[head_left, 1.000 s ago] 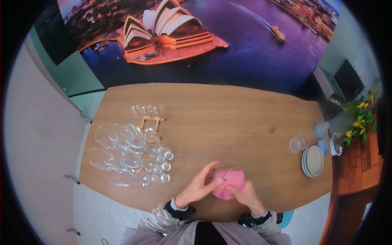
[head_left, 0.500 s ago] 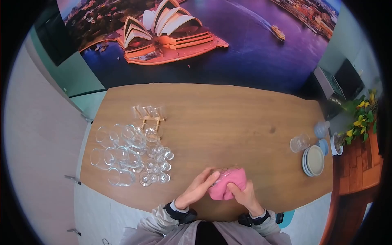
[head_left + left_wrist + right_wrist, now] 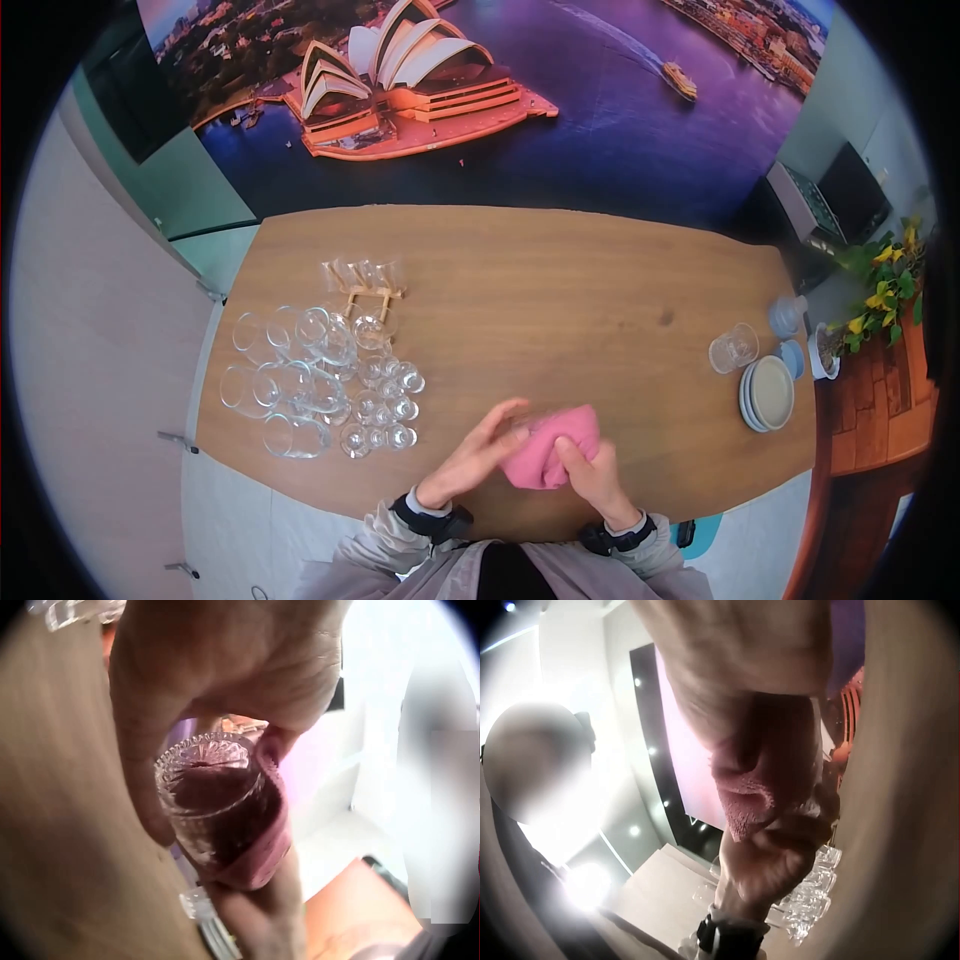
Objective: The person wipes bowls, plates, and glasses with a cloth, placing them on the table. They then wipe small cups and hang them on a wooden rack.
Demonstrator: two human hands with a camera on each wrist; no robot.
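Note:
Above the front edge of the table, my right hand (image 3: 600, 478) grips a pink cloth (image 3: 548, 450) wrapped about a clear glass tumbler (image 3: 210, 787), its thumb pressed on top. In the head view the cloth covers most of the tumbler. The left wrist view looks toward its patterned glass end with a beaded edge. My left hand (image 3: 470, 462) is at the tumbler's left side, fingers extended and spread, thumb at the cloth's edge. In the right wrist view the bunched cloth (image 3: 754, 799) hides the tumbler's near side.
Several large clear glasses (image 3: 290, 385) and small stemmed glasses (image 3: 385, 408) stand at the left, below a wooden rack (image 3: 376, 292) holding small glasses. At the right are stacked plates (image 3: 771, 394), a glass (image 3: 734, 349), blue cups (image 3: 787, 318) and a potted plant (image 3: 885, 290).
The cloth and tumbler have turned between my hands and shifted slightly left. My left fingers have spread away from the tumbler, while the right hand keeps its grip.

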